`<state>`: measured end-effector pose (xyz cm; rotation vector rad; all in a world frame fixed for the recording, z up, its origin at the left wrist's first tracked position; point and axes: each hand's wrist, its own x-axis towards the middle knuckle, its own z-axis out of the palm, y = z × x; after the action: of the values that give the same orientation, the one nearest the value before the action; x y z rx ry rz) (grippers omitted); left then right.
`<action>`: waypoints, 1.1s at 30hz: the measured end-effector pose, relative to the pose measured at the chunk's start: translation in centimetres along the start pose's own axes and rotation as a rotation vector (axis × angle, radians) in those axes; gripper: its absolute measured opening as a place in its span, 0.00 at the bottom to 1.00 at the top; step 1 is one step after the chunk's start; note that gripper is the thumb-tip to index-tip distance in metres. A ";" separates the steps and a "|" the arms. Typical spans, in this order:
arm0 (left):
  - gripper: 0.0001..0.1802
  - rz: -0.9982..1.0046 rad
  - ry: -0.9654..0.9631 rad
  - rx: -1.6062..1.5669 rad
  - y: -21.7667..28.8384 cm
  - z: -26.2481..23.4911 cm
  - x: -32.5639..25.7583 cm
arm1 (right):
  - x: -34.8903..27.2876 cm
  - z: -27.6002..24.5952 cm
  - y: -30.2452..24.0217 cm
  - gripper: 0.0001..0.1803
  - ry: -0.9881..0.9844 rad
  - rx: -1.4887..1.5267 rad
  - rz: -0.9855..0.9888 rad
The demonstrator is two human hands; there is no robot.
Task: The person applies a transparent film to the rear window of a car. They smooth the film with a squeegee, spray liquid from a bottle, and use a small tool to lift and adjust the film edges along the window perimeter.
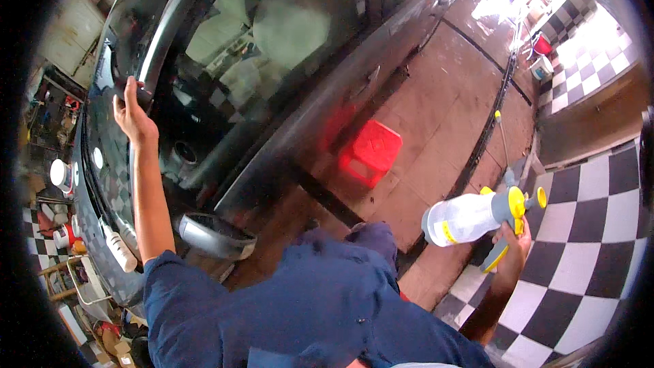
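My left hand (135,121) is raised at the dark car (340,116), by the pillar between windshield and front side window. Its fingers are curled at a small dark object (144,98), whose kind I cannot make out. Out to the right, my right hand (516,244) grips a pump spray bottle (463,219) by its grey and yellow handle. The bottle has a clear, whitish body and lies tilted nearly sideways, base toward the car. A side mirror (216,235) juts out below my left forearm.
A red plastic stool (371,153) stands on the brown tiled floor beside the car. Two white bottles (120,249) rest on the hood. Along the right runs a black-and-white checkered wall (579,232); a yellow-tipped wand (501,133) stands nearby. Cluttered shelves (51,119) line the left.
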<state>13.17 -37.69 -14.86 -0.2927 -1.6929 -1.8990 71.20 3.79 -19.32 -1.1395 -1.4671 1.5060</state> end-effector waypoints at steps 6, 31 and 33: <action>0.24 0.336 0.047 0.494 -4.2 5.8 2.8 | 11.8 -1.7 5.1 0.34 -0.138 -0.109 -0.056; 0.37 0.128 0.610 0.611 -1.8 11.8 3.3 | 43.1 17.4 -19.9 0.36 -0.799 -0.132 -0.207; 0.24 0.162 0.623 0.574 -1.0 14.4 2.9 | 43.9 21.5 -22.6 0.35 -0.872 -0.048 -0.200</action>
<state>7.28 -24.62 -11.70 0.3448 -1.6140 -1.1416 34.41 39.28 -2.27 -0.3074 -2.1004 1.9299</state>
